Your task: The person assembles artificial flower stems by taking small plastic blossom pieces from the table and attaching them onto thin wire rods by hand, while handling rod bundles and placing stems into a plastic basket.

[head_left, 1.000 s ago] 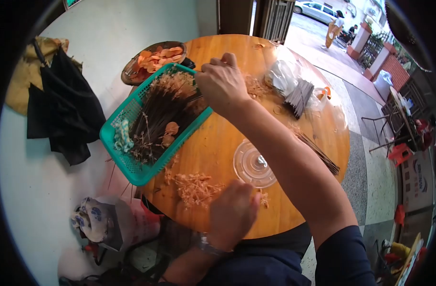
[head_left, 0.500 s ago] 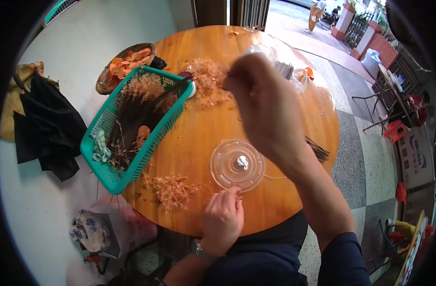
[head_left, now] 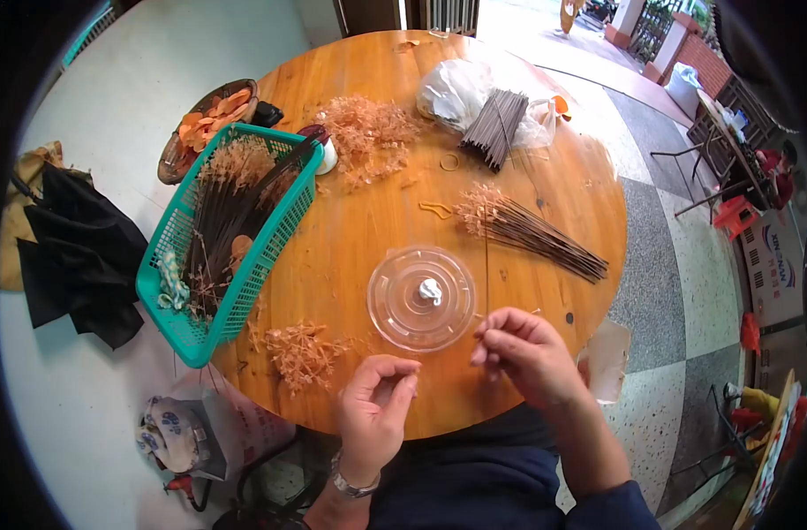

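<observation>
While we sit over the clear plastic lid (head_left: 390,306), our right hand (head_left: 534,355) is at its near right, thumb and fingers pinched together, seemingly on a thin stem (head_left: 486,265) that runs away from us along the lid's right side. Our left hand (head_left: 374,408) is at the lid's near left, thumb and forefinger tips close together; whether anything sits between them we cannot tell.

A white dab (head_left: 429,290) sits mid-lid. Left of the lid, toward us: a heap of orange sprigs (head_left: 302,355). Farther left: a teal basket (head_left: 275,252) of dark stems. Beyond the lid, to its right: a bundle of tipped stems (head_left: 545,238), orange heads toward the lid; past that, bare sticks (head_left: 496,128).

Handling, our judgement: stem light, fairly stiff, thin enough to roll or snap; best pinched a little way from its end. Sprigs dry, brittle, apt to shed; take them low, by the stalk. The dab looks soft, perhaps sticky.

Writing: well right of the lid, off the table (head_left: 342,238), a pale panel (head_left: 777,265) carries large sideways capitals; we make out "XIN", the rest unsure. Smaller marks beside it: illegible.
</observation>
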`<move>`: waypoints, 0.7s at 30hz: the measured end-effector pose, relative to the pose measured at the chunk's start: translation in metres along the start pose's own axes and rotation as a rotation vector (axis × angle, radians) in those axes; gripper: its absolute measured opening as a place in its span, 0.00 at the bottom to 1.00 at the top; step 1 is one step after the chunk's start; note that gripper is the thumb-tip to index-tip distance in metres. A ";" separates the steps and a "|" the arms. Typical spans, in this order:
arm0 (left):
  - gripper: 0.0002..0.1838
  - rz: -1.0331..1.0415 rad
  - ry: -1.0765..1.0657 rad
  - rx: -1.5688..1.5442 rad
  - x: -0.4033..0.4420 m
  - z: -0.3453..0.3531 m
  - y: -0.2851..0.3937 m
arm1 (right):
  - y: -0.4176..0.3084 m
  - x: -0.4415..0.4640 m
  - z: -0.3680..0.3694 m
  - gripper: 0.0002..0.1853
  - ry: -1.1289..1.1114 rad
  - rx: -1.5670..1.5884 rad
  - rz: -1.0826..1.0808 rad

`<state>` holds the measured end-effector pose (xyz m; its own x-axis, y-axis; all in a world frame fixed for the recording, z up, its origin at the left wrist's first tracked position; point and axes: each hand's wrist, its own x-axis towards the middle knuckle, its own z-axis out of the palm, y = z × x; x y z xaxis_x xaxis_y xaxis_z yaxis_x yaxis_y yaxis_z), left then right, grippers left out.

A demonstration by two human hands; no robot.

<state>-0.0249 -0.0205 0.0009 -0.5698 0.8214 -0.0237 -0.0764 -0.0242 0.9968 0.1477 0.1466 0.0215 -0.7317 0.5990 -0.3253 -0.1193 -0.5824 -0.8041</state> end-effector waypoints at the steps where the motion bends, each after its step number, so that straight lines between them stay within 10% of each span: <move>1: 0.09 -0.091 0.001 -0.140 -0.002 0.000 -0.001 | 0.006 0.002 0.001 0.06 -0.027 0.001 0.039; 15: 0.04 -0.594 -0.056 -0.939 -0.003 -0.004 0.011 | 0.015 0.034 0.014 0.06 0.044 -0.218 -0.228; 21: 0.04 -0.616 -0.164 -1.018 0.001 -0.001 0.000 | 0.016 0.000 -0.006 0.02 0.118 0.255 -0.396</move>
<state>-0.0259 -0.0200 0.0005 -0.1047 0.9141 -0.3918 -0.9532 0.0201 0.3018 0.1502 0.1407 0.0055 -0.5172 0.8517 -0.0851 -0.5448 -0.4042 -0.7347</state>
